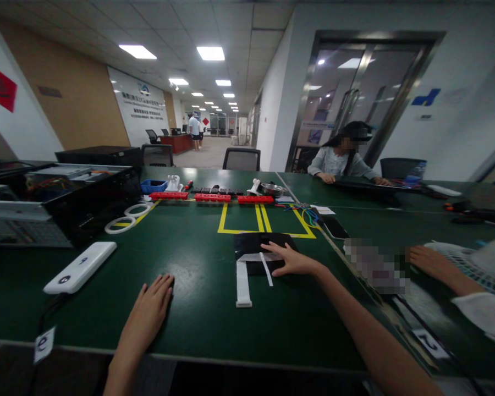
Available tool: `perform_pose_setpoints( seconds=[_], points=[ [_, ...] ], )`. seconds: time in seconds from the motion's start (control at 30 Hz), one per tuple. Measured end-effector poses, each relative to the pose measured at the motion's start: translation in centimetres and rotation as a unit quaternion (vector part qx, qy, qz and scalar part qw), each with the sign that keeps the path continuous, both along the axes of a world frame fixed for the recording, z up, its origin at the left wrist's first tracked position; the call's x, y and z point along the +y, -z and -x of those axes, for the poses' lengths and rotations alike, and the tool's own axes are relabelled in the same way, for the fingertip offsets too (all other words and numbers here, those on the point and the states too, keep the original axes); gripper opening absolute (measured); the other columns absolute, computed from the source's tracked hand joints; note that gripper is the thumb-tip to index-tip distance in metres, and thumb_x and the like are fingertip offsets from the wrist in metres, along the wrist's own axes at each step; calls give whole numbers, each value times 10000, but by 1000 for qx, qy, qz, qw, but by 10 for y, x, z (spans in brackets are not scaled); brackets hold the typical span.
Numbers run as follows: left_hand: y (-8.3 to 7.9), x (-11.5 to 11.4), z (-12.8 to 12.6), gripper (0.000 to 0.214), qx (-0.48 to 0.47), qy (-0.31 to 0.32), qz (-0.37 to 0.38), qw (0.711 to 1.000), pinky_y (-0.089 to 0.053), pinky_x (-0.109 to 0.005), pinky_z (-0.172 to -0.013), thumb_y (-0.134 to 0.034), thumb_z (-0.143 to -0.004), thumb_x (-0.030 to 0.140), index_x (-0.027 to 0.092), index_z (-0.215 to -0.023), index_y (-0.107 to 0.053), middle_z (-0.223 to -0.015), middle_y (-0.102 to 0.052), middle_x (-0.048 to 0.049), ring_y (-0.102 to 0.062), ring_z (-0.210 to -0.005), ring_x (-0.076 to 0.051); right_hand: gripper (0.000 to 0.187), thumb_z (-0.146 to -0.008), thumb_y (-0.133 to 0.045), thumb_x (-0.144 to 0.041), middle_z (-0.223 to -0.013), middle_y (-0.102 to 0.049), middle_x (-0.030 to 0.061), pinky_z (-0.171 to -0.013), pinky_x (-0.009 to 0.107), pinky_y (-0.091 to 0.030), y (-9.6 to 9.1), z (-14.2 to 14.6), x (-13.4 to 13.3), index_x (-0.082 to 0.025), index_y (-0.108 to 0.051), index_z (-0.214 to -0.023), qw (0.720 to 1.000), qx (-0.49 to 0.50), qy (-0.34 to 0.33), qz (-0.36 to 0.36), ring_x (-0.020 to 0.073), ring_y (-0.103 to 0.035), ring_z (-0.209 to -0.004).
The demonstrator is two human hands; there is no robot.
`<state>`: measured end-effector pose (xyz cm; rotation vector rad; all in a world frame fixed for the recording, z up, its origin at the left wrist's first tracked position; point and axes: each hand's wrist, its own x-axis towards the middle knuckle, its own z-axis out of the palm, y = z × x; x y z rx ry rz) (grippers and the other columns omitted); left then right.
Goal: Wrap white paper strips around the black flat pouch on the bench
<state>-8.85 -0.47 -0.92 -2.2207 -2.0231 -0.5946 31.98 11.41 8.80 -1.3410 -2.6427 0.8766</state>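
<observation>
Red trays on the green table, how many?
3, in a row at the far side of the table: left red tray, middle one, right one. More may be hidden behind the black box.

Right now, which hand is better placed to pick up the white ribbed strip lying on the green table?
Right. The right hand rests on the black pad touching the white ribbed strip; the left hand lies flat on the green table, apart.

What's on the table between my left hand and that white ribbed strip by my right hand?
Nothing: in the head view, only bare green table lies between the left hand and the white ribbed strip.
</observation>
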Motion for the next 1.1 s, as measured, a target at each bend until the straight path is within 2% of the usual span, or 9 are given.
perform_pose_setpoints(
  seconds=[0.17, 0.43, 0.63, 0.77, 0.97, 1.1],
  points=[
    [1, 0, 1, 444, 1, 2, -7, 1000, -282, -499, -1062, -281, -951, 296, 133, -1294, -513, -1344, -525, -111, -415, -1290, -252, 974, -652, -701, -484, -1531, -125, 129, -1088, 537, 12, -5, -36, 11, -261, -202, -1459, 997, -33, 66, 9, 312, -74, -1395],
    [-4, 1, 0, 438, 6, -3, 12, 1000, -280, -497, -1061, -285, -947, 276, 136, -1295, -511, -1356, -512, -103, -404, -1298, -249, 957, -636, -704, -467, -1515, -210, 113, -1118, 444, -93, -6, -74, 20, -223, -260, -1448, 997, -7, 79, 3, 282, -112, -1395],
    [-7, -1, -1, 429, -5, -5, 9, 1000, -265, -480, -1071, -296, -948, 279, 146, -1297, -508, -1354, -516, -100, -396, -1303, -232, 961, -630, -698, -475, -1515, -220, 96, -1128, 412, -105, -9, -81, 19, -208, -267, -1447, 995, -16, 95, -2, 273, -130, -1393],
    [-8, -3, -1, 420, -13, -5, 3, 1000, -264, -474, -1072, -305, -948, 274, 152, -1291, -514, -1348, -523, -105, -399, -1302, -227, 849, -683, -641, -456, -1495, -276, 81, -1120, 435, -156, -13, -82, 17, -208, -320, -1428, 996, -22, 89, -23, 281, -215, -1371],
    [-10, -4, -2, 408, -19, -7, 2, 1000, -270, -478, -1068, -317, -945, 269, 171, -1285, -521, -1347, -525, -100, -408, -1296, -225, 725, -628, -553, -180, -1394, -436, 114, -1085, 421, -254, -8, -83, 21, -159, -439, -1343, 986, -57, 114, -109, 269, -381, -1285],
    [-11, -4, -2, 415, -12, -7, 4, 1000, -269, -482, -1069, -314, -946, 270, 156, -1290, -517, -1350, -520, -107, -402, -1300, -232, 641, -610, -526, -96, -1278, -503, 106, -1027, 374, -335, -4, -75, 21, -173, -510, -1246, 975, -96, 116, -165, 248, -460, -1195]
  ],
)
